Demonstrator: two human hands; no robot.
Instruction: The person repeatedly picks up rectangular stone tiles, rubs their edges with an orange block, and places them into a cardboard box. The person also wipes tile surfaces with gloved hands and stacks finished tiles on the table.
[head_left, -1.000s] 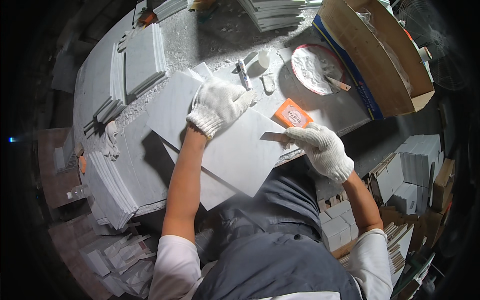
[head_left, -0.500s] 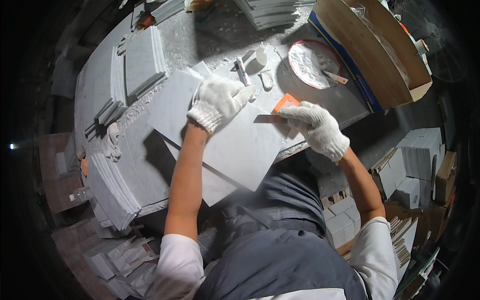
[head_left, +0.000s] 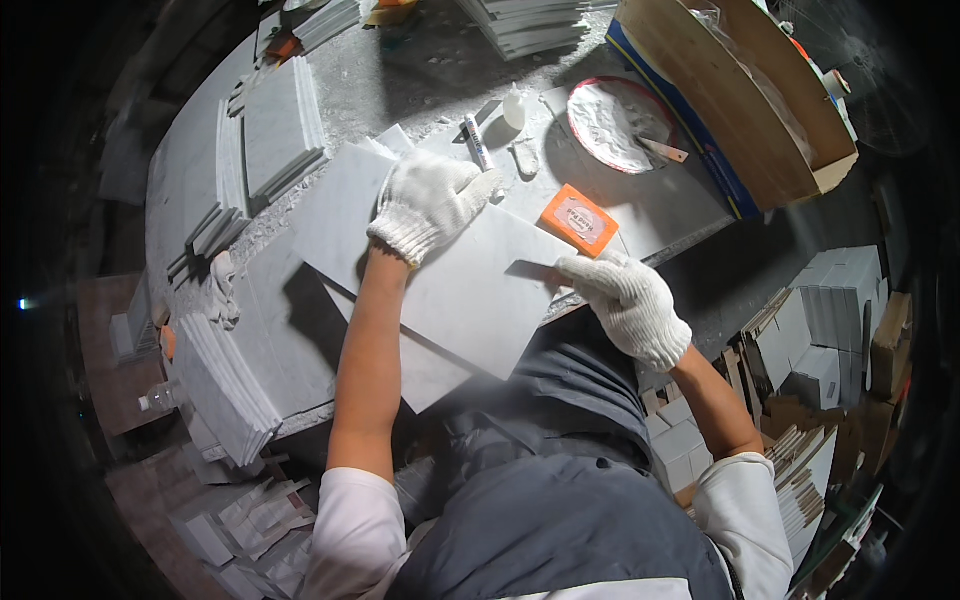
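Observation:
My left hand (head_left: 425,205), in a white knit glove, bears down on the far edge of a pale grey marble tile (head_left: 470,300). Its fingers curl toward that edge, their tips hidden, and the thumb points right. A second pale slab (head_left: 425,375) shows from underneath, turned at an angle. In my gloved right hand (head_left: 630,305) is a flat-bladed scraper (head_left: 535,272), its blade reaching over the tile's right corner. Just beyond that hand an orange sanding pad (head_left: 580,220) rests on the table, its labelled face up.
A red-rimmed bowl of white paste (head_left: 610,125) holds a spatula (head_left: 665,150). Near it are a white tube (head_left: 478,143), a small bottle (head_left: 514,110) and a paste-smeared piece (head_left: 525,157). Stacked tiles (head_left: 285,130) stand left; an open cardboard box (head_left: 740,90) stands far right.
The orange sanding pad, earlier at my right hand and partly covered, now lies uncovered on the table. My right hand has drawn nearer to me with the scraper. The left hand stays on the tile.

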